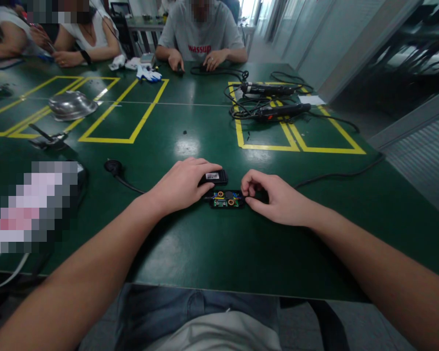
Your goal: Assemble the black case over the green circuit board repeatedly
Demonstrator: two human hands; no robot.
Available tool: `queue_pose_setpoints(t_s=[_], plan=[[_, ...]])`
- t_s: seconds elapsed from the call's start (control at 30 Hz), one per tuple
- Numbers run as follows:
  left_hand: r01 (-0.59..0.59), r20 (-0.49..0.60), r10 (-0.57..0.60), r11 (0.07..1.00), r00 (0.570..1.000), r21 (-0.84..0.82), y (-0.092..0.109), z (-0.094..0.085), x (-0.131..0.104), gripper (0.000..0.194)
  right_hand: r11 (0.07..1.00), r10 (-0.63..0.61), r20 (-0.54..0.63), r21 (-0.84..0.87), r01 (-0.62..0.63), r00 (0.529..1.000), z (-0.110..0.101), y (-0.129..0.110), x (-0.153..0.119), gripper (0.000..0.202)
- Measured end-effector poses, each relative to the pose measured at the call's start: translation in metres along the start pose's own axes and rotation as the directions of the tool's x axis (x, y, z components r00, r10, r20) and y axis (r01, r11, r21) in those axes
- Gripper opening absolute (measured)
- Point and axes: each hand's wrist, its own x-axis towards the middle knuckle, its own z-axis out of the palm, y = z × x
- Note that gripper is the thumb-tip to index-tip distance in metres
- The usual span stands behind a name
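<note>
A small open black case with a circuit board point(227, 199) lies on the green table point(190, 253) between my hands. Just behind it is a black cover with a white label point(216, 176), gripped at its left part by the fingers and thumb of my left hand point(185, 185). My right hand point(274, 197) is at the case's right end, its fingers curled and its thumb near the cable entry; what they pinch, if anything, is too small to tell. A black cable with a plug point(113, 167) leads from the left, and another cable point(336, 174) runs off to the right.
Two black corded tools point(281, 112) with tangled cables lie at the back right within yellow tape. At the left are a metal bowl point(72, 105), a dark clamp-like item point(49, 140) and a blurred box point(32, 204). Gloves point(149, 74) and several people are across the table.
</note>
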Motion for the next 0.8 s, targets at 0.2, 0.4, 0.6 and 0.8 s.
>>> queue_pose_setpoints(t_s=[0.2, 0.4, 0.6, 0.8], plan=[[-0.074, -0.100, 0.064, 0.993, 0.993, -0.095, 0.015, -0.018, -0.008, 0.054, 0.993, -0.001, -0.017, 0.118, 0.003, 1.000, 0.003, 0.002, -0.002, 0.039], [-0.149, 0.042, 0.153, 0.985, 0.987, -0.089, 0.025, -0.013, -0.009, 0.032, 0.996, -0.032, -0.020, 0.078, 0.033, 0.999, 0.004, 0.004, -0.004, 0.056], [-0.161, 0.042, 0.164, 0.984, 0.986, -0.072, 0.026, -0.010, -0.008, 0.032, 0.999, -0.027, -0.010, 0.017, 0.027, 1.000, 0.004, 0.002, -0.003, 0.047], [-0.204, -0.038, 0.200, 0.969, 0.979, -0.138, 0.025, -0.009, -0.010, 0.030, 0.999, -0.042, 0.004, 0.006, 0.041, 0.999, 0.003, 0.000, -0.003, 0.051]])
